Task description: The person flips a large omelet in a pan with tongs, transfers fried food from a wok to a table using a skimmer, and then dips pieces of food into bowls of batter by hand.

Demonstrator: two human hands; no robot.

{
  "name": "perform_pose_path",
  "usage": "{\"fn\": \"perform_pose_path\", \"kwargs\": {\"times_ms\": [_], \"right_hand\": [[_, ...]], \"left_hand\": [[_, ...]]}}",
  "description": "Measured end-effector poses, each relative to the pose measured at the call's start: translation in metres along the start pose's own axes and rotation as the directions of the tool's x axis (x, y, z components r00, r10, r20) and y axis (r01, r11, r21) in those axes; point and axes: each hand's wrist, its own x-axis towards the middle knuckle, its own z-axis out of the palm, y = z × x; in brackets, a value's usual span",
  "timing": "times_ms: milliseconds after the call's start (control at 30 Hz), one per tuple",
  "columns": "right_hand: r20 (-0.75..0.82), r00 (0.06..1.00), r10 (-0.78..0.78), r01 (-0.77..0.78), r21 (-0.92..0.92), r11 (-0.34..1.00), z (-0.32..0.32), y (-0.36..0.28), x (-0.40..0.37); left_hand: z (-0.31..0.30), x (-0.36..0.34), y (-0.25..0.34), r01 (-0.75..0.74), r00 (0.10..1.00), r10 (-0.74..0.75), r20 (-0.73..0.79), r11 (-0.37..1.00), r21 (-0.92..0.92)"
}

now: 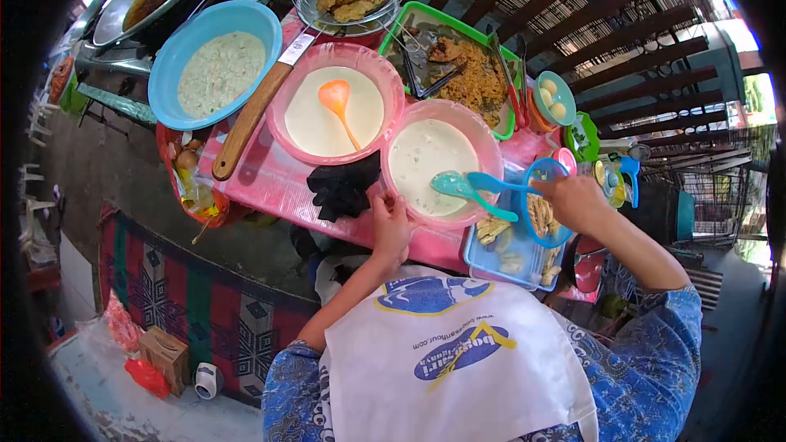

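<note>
Risk noted: the pink batter bowl [442, 106] stands near the desk [262, 180] edge, so in our judgement a hard press on its rim could tip it, or the blue spoon [508, 187] could drip batter.

Left hand [391, 225]: forearm extended, fingers curled around the near rim.

Right hand [577, 203]: closed on the spoon handle, reaching sideways over the batter.

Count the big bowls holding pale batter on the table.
3: the blue bowl at the left, the middle pink bowl with an orange spoon, the near pink bowl by the left hand. None looks hidden.
</note>
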Motion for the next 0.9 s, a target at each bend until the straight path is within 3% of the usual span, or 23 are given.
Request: {"fn": "perform_pose_path", "kwargs": {"times_ms": [67, 100, 133, 167, 200, 267, 333, 367, 433, 500, 567, 600, 667, 700, 733, 800, 833, 900], "right_hand": [[-0.041, 0.999, -0.032, 0.031, -0.027, 0.999, -0.007, 0.001, 0.004], [-0.128, 0.992, -0.005, 0.0, -0.046, 0.999, -0.013, 0.004, 0.01], [-0.216, 0.976, 0.019, -0.033, -0.062, 0.998, -0.017, 0.008, 0.017], [-0.21, 0.977, 0.016, -0.029, -0.059, 0.998, -0.016, 0.013, 0.022], [-0.236, 0.972, -0.005, -0.018, -0.093, 0.995, -0.015, 0.017, 0.028], [-0.314, 0.948, -0.046, -0.002, -0.149, 0.989, -0.015, 0.02, 0.035], [-0.333, 0.941, -0.061, 0.015, -0.138, 0.99, -0.007, 0.026, 0.047], [-0.349, 0.934, -0.081, 0.038, -0.129, 0.991, -0.005, 0.029, 0.051], [-0.385, 0.918, -0.094, 0.04, -0.144, 0.989, -0.014, 0.024, 0.056], [-0.419, 0.902, -0.106, 0.045, -0.153, 0.987, -0.011, 0.022, 0.059], [-0.305, 0.95, -0.065, 0.016, -0.16, 0.987, -0.001, 0.021, 0.062], [-0.302, 0.951, -0.065, 0.018, -0.156, 0.988, 0.001, 0.019, 0.054], [-0.113, 0.988, -0.107, 0.088, -0.162, 0.983, -0.001, 0.011, 0.027], [-0.114, 0.988, -0.103, 0.085, -0.156, 0.984, -0.006, 0.009, 0.023], [-0.077, 0.995, -0.063, 0.053, -0.131, 0.99, -0.012, 0.006, 0.02], [-0.036, 0.999, -0.02, 0.016, -0.101, 0.995, -0.018, 0.003, 0.024], [-0.108, 0.994, 0.028, -0.038, -0.092, 0.995, -0.021, 0.006, 0.034], [-0.17, 0.982, 0.086, -0.099, -0.066, 0.993, -0.016, 0.005, 0.042]], "left_hand": [[0.002, -0.003, -0.003, -0.289, 0.928, 0.332, -0.169, 0.928, 0.235], [0.005, -0.007, 0.006, -0.285, 0.93, 0.328, -0.168, 0.929, 0.236], [0.007, -0.009, 0.018, -0.538, 0.782, 0.623, 0.002, 0.675, 0.506], [0.012, -0.015, 0.034, -0.691, 0.565, 0.787, 0.249, 0.285, 0.665], [0.03, -0.023, 0.046, -0.786, 0.534, 0.723, 0.439, 0.233, 0.572], [0.066, -0.024, 0.039, -0.869, 0.479, 0.43, 0.765, 0.111, 0.482], [0.092, -0.025, 0.025, -0.917, 0.391, 0.243, 0.888, 0.024, 0.398], [0.1, -0.023, 0.016, -0.92, 0.385, 0.243, 0.89, 0.021, 0.392], [0.108, -0.018, -0.004, -0.905, 0.386, 0.06, 0.921, -0.17, 0.39], [0.109, -0.01, -0.017, -0.896, 0.383, 0.059, 0.922, -0.217, 0.387], [0.108, -0.007, -0.016, -0.886, 0.382, 0.055, 0.922, -0.263, 0.383], [0.102, -0.008, 0.001, -0.883, 0.398, 0.17, 0.902, -0.194, 0.426], [0.081, 0.002, 0.021, -0.887, 0.411, 0.356, 0.839, -0.056, 0.458], [0.068, 0.009, 0.031, -0.894, 0.406, 0.43, 0.806, 0.006, 0.447], [0.057, 0.013, 0.04, -0.897, 0.401, 0.425, 0.812, 0.003, 0.441], [0.038, 0.017, 0.059, -0.791, 0.555, 0.437, 0.708, 0.015, 0.611], [0.033, 0.016, 0.065, -0.795, 0.552, 0.43, 0.714, 0.013, 0.606], [0.021, 0.011, 0.072, -0.702, 0.677, 0.413, 0.609, 0.115, 0.703]]}}
